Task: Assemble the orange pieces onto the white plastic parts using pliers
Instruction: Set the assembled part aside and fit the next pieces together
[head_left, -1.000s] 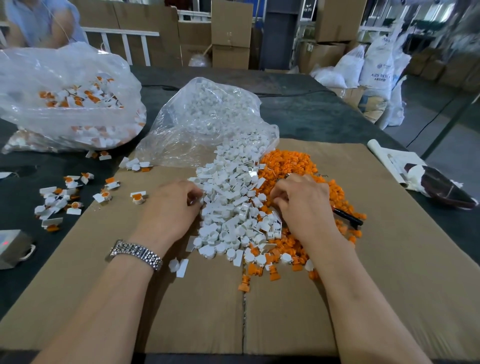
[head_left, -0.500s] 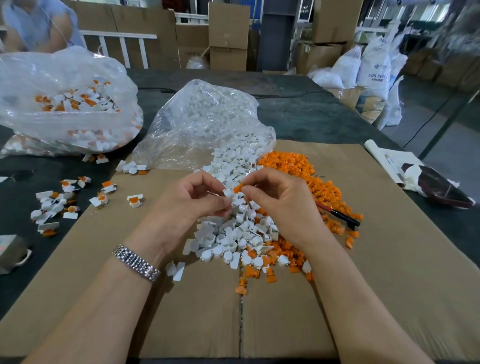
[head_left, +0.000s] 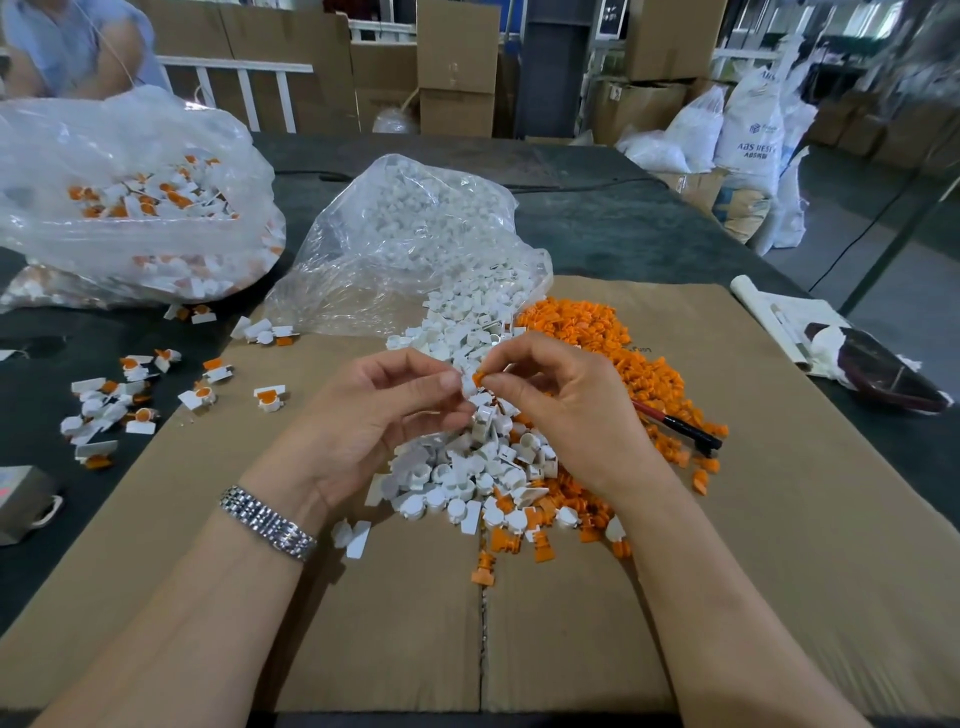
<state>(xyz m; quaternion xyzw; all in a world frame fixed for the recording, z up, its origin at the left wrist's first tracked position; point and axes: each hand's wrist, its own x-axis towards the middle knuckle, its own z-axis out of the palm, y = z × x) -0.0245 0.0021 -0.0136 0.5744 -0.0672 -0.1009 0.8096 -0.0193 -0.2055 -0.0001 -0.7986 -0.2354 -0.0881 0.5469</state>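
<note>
Above a heap of white plastic parts, my left hand pinches one small white part between thumb and fingers. My right hand pinches a small orange piece and holds it against that white part. A pile of orange pieces lies to the right of the white heap. The pliers, with red and black handles, lie on the orange pile just right of my right hand, untouched.
A cardboard sheet covers the dark table. A clear bag of white parts lies behind the heap. A bigger bag of assembled parts sits far left, with several assembled parts loose beside it. A person sits at the back left.
Both hands have risen off the piles and come together. The left now pinches a white part and the right an orange piece, held against each other.
</note>
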